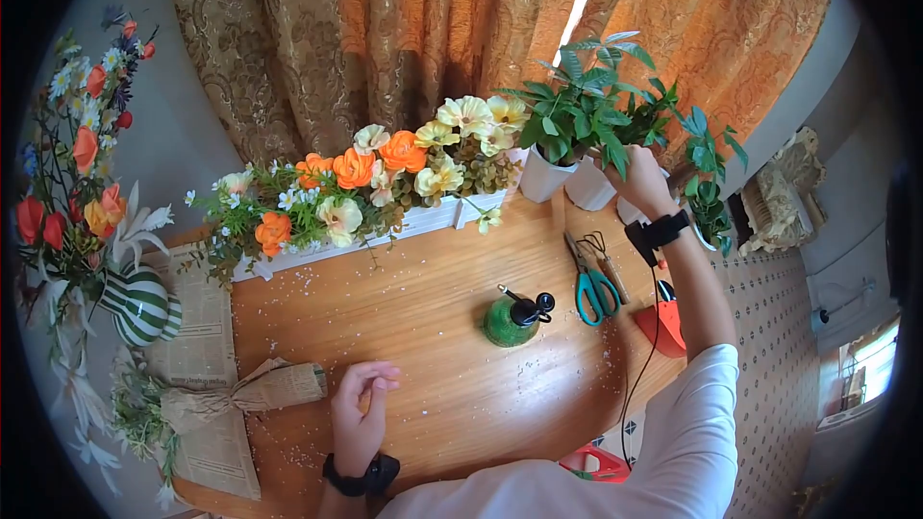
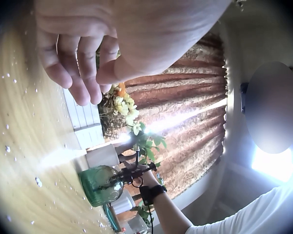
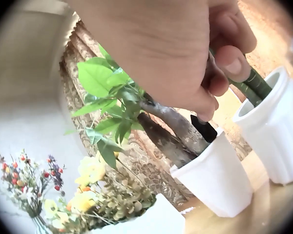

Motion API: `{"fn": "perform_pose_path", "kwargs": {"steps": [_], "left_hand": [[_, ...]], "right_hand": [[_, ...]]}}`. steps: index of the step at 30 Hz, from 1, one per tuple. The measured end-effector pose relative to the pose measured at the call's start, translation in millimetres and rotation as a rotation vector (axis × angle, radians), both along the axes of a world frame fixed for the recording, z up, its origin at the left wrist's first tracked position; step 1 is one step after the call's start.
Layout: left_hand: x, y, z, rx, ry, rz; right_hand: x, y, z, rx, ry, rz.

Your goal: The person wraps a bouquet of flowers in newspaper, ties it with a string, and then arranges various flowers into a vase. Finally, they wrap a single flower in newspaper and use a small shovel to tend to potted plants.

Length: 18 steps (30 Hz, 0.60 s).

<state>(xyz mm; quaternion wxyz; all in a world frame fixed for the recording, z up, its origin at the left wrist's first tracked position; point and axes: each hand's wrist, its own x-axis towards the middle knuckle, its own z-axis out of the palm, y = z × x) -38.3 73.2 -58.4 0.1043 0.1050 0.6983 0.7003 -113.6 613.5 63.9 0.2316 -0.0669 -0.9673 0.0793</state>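
Note:
At the back right, my right hand (image 1: pixel 639 178) is among the potted plants. In the right wrist view its curled fingers (image 3: pixel 234 63) grip a small tool with a black blade (image 3: pixel 203 127), its handle mostly hidden by the hand. The blade reaches the rim of a white pot (image 3: pixel 217 178) holding a thick-trunked plant (image 3: pixel 173 129). Green stems (image 3: pixel 256 85) in a second white pot (image 3: pixel 273 124) show just past the fingers. My left hand (image 1: pixel 361 413) hangs loosely curled near the front table edge, holding nothing, beside a paper-wrapped bouquet (image 1: pixel 240 394).
A green glass spray bottle (image 1: pixel 510 322) stands mid-table. Teal-handled scissors (image 1: pixel 596 293) and a wire-pronged hand rake (image 1: pixel 608 264) lie right of it. A white planter of artificial flowers (image 1: pixel 413 221) lines the back; a striped vase (image 1: pixel 139 303) stands left. White crumbs dot the wood.

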Motion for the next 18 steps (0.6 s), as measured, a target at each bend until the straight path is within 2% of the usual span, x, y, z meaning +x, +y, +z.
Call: {"fn": "perform_pose_path", "kwargs": {"steps": [7, 11, 13, 18], "left_hand": [[0, 2, 5, 0.002, -0.015, 0.000], [1, 0, 5, 0.002, -0.022, 0.002], [-1, 1, 4, 0.002, -0.019, -0.024], [3, 0, 8, -0.018, 0.013, 0.006]], "right_hand": [[4, -10, 8, -0.021, 0.019, 0.023], [11, -12, 10, -0.085, -0.052, -0.056], [26, -19, 15, -0.009, 0.013, -0.137], [84, -49, 26, -0.132, -0.007, -0.243]]}}
